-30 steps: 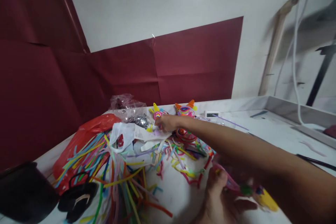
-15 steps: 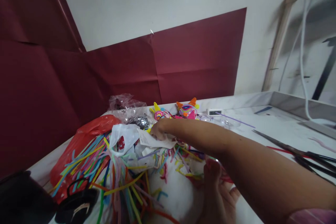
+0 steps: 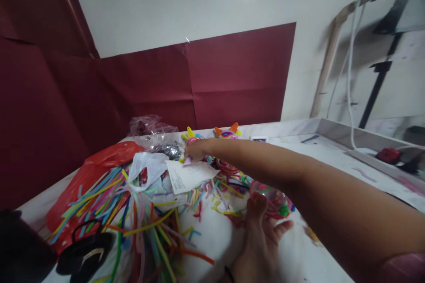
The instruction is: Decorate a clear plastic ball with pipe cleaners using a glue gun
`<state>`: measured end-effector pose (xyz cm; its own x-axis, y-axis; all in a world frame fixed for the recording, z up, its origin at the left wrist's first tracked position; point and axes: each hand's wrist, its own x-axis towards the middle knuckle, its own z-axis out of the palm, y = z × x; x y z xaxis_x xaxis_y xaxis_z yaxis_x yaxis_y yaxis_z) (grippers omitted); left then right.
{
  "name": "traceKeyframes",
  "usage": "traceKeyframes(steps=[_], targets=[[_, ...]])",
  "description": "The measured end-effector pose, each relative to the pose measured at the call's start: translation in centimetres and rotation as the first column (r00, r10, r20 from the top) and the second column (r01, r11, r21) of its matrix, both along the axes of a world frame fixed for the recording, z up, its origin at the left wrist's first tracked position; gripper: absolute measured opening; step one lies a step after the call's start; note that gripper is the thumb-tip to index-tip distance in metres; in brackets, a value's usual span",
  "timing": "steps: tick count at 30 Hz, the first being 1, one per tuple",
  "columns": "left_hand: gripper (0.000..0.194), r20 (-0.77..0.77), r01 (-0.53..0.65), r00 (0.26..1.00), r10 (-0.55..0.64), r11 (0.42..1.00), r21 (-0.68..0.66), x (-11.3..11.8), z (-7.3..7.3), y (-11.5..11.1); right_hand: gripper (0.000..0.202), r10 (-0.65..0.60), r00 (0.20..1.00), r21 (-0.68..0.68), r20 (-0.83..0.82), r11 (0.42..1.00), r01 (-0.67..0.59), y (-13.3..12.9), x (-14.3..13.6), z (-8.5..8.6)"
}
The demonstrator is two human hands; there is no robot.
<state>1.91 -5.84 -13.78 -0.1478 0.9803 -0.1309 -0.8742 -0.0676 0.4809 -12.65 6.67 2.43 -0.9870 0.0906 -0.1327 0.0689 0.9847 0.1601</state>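
My left hand (image 3: pixel 262 239) is at the lower middle, curled round a clear plastic ball (image 3: pixel 270 199) decorated with pink and green coils. My right arm crosses above it from the right. At its end, my right hand (image 3: pixel 196 149) is closed over the far side of the pile, with a small lilac and yellow piece showing at its fingertips; what it grips is partly hidden. Just below lies a white printed paper (image 3: pixel 189 177). Behind the right hand and forearm stand a decorated figure with orange ears (image 3: pixel 229 133) and one with yellow ears (image 3: pixel 190 132).
Many coloured pipe cleaners (image 3: pixel 156 230) spread over the left of the table, partly on a red plastic bag (image 3: pixel 109 154). A white bag (image 3: pixel 148 168), clear wrapping (image 3: pixel 152 130) and a black object (image 3: pixel 84 252) lie there too. A raised ledge (image 3: pixel 335 130) borders the table's right.
The view has swung right. My right hand has lifted off the paper, which now lies flatter and more exposed. More of the ball in my left hand shows.
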Motion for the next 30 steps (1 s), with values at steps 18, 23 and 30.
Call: traceKeyframes(steps=[18, 23, 30], targets=[[0.05, -0.101, 0.018, 0.995, -0.01, 0.997, 0.078, -2.6, 2.7, 0.7, 0.011, -0.671, 0.578, -0.505, -0.465, 0.737, 0.449, -1.3, 27.0, 3.0], [0.034, -0.074, -0.026, 0.997, 0.035, 0.992, 0.12, -4.3, 3.5, 1.1, 0.014, -0.797, 0.507, -0.523, -0.328, 0.6, 0.605, -5.1, 29.1, -4.4], [0.017, -0.055, -0.103, 0.992, 0.11, 0.988, 0.114, -4.8, 3.8, 1.3, 0.021, -0.786, 0.577, -0.353, -0.221, 0.616, 0.704, -9.5, 25.7, -10.5]])
